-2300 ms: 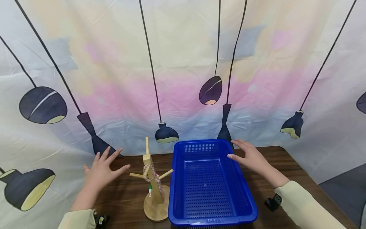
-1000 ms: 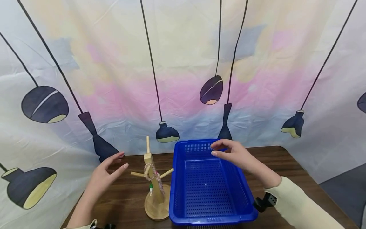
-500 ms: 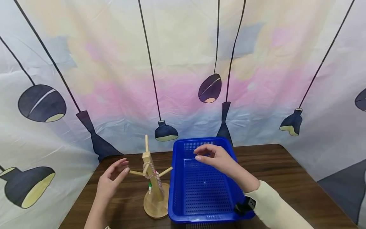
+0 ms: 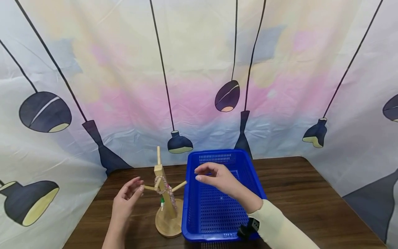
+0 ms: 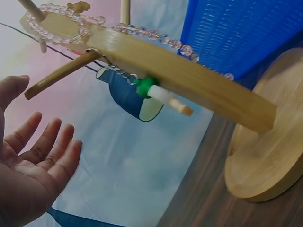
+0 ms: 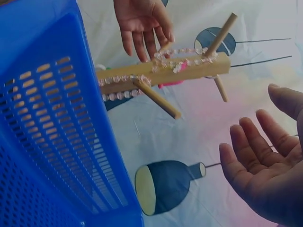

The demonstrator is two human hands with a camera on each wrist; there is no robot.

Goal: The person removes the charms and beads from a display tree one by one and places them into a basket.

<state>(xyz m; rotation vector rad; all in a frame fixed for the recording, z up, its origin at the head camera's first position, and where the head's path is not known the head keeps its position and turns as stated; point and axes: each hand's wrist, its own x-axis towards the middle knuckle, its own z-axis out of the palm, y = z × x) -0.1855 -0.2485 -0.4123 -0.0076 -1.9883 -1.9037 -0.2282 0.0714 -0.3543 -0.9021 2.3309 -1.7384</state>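
A wooden peg stand (image 4: 168,199) with a round base is upright on the table. Strings of pinkish beads (image 6: 189,61) hang on its pegs, and a keychain with a green bead (image 5: 147,87) dangles from another peg. My left hand (image 4: 125,202) is just left of the stand, its relaxed fingers close to a peg tip. In the left wrist view a small gap separates hand and peg (image 5: 61,75). My right hand (image 4: 220,178) hovers over the blue basket (image 4: 214,237), fingers loosely bent and holding nothing, facing the stand's right peg (image 4: 179,186).
The basket stands directly right of the stand's base. A brown wooden table (image 4: 298,193) carries both. Behind it hangs a cloth backdrop (image 4: 199,86) printed with dark lamps. A black wrist camera (image 4: 248,228) sits by the right cuff.
Both hands have moved inward toward the stand, the right one leftward from the basket's right rim, the left one rightward. Their spread fingers have drawn together. Stand and basket stay put.
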